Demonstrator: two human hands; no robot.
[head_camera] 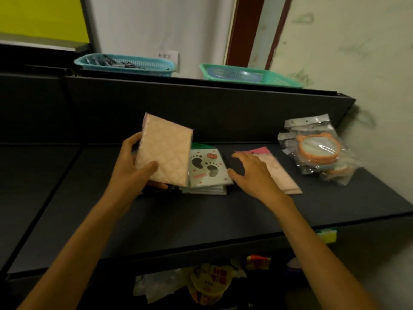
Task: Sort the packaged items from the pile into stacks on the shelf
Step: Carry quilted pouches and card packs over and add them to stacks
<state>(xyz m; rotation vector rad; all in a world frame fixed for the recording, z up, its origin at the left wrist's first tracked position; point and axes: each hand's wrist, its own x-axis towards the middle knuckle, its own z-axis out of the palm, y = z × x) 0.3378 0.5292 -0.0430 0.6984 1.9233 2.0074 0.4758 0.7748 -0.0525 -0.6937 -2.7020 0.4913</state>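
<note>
The left hand (131,166) grips a peach quilted packet (164,151) above the shelf (201,220). The right hand (254,173), fingers spread, rests on a pink stack (283,175) near the back edge.

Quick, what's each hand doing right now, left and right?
Left hand: grips the quilted peach packet, lifted above the pile.
Right hand: open, fingers spread, resting on the pink packet stack.

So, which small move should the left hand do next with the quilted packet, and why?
Probably carry the quilted peach packet, held raised in the left hand, over to the matching peach stack under the right hand; the footprint packets between them differ.
</note>
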